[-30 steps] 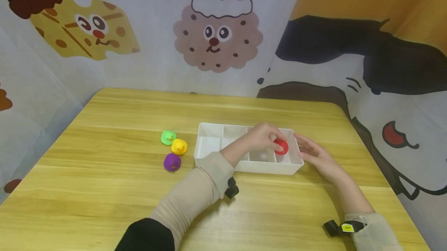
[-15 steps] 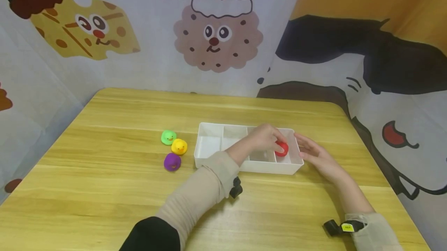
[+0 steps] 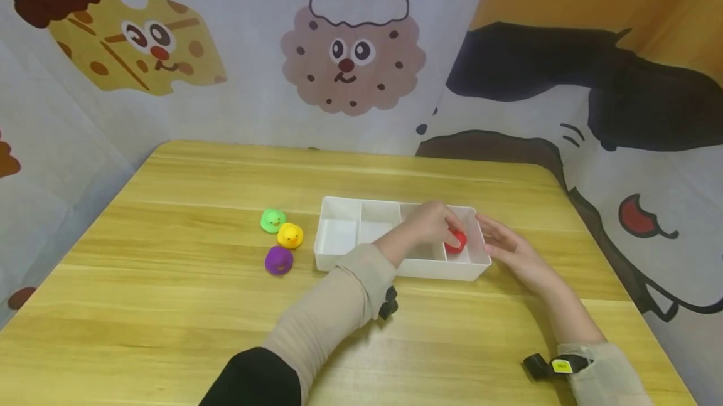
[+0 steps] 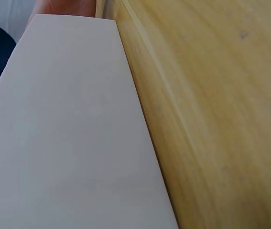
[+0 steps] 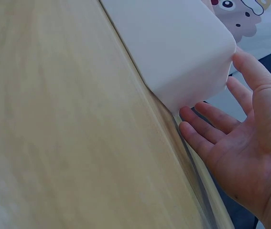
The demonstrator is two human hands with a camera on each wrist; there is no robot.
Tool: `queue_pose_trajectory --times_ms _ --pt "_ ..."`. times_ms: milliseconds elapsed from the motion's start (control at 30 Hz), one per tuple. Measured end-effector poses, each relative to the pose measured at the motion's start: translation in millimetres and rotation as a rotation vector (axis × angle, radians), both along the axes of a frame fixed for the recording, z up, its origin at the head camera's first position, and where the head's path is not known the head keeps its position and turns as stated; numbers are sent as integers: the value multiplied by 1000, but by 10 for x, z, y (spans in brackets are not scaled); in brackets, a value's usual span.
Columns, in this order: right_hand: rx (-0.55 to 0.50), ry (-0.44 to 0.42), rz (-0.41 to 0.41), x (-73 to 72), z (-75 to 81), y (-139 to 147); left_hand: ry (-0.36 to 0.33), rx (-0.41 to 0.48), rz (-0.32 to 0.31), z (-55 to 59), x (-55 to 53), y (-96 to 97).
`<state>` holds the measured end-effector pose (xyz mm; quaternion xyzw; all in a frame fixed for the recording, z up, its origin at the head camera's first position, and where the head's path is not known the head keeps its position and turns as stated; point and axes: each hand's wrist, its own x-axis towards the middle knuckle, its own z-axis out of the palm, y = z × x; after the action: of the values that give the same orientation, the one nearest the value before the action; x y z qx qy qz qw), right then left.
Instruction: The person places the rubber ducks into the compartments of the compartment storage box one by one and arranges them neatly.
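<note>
My left hand (image 3: 429,224) reaches into the rightmost compartment of a white divided box (image 3: 432,270). Its thumb and fingers pinch a red toy duck (image 3: 458,244), partly covered by the fingers. Against the box's right end rests my right hand (image 3: 515,254), thumb at the near corner. In the right wrist view, the right hand (image 5: 250,126) has its fingers extended and spread, fingertips right at the box end (image 5: 197,78). The front wall of the box (image 4: 73,119) fills much of the left wrist view and hides the left hand's grip.
Left of the box, a green duck (image 3: 273,221), a yellow duck (image 3: 290,236) and a purple duck (image 3: 279,260) stand close together on the wooden table (image 3: 169,305). A cartoon-print curtain (image 3: 243,117) hangs behind the table.
The left forearm has shifted a little to the right, and the left hand has dipped slightly with the red duck. The right hand and the other ducks have stayed in place.
</note>
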<state>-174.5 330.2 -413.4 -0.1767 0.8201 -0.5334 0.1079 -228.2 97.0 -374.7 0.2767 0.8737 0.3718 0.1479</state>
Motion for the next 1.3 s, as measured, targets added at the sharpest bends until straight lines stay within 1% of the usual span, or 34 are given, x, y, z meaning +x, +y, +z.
queue_pose_trajectory --times_ms 267,567,767,900,1033,1200,1300 --pt "-16 23 23 5 14 -2 52 -48 -19 19 -11 27" --pt "-38 14 21 4 -4 9 25 -46 -3 29 3 33" --pt "-48 7 22 -1 -14 3 23 -55 -1 27 0 22" --pt "-40 6 24 -3 -18 4 36 -55 -3 21 0 8" --pt "-31 2 15 -4 -15 4 46 -29 -7 13 7 -12" --pt "-27 3 8 -4 -15 2 20 33 1 31 39 -52" --pt "-32 5 7 -2 -14 -3 18 58 3 50 57 -84"
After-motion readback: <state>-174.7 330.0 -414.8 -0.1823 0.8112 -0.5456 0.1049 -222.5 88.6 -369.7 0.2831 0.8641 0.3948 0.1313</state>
